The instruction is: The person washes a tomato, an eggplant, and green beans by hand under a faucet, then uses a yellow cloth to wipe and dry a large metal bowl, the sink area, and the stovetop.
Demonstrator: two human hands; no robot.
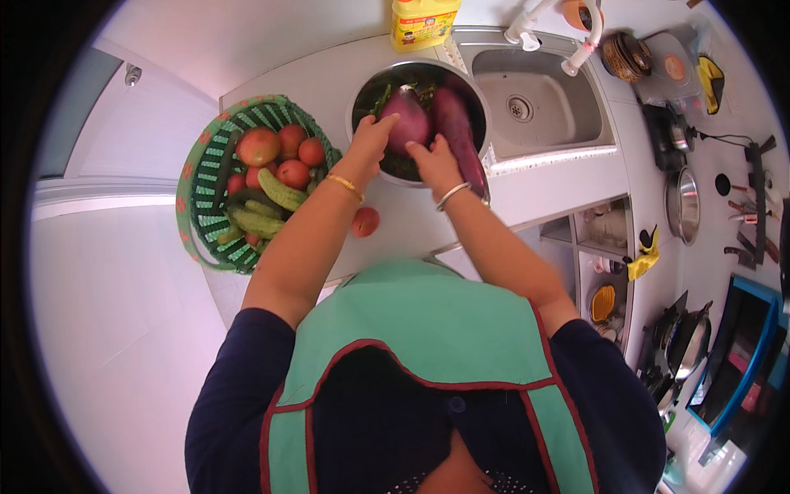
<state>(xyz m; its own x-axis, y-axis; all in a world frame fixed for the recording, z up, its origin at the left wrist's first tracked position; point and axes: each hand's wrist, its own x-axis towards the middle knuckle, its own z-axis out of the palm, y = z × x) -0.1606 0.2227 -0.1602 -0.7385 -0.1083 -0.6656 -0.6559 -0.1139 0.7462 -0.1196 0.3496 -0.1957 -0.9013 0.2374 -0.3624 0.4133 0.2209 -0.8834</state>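
Note:
A steel bowl [355,125] on the counter holds green leafy stalks [381,100], and a round purple-red onion [405,123] is at its mouth. My left hand [374,138] is closed against the onion's left side. From the lower right, my right hand [436,162] grips the same onion, its thumb on the near side. Part of the fingers of both hands is hidden by the onion. Beside it a long purple eggplant [457,123] slants across the bowl's right side, its lower end past the rim.
A green basket [188,189] of tomatoes [258,146] and cucumbers [281,191] stands left. One loose tomato [365,221] lies near my left forearm. Behind the bowl is a yellow jug [424,25]; a sink [539,136] with a white faucet [581,56] adjoins right. Knives [745,251] hang far right.

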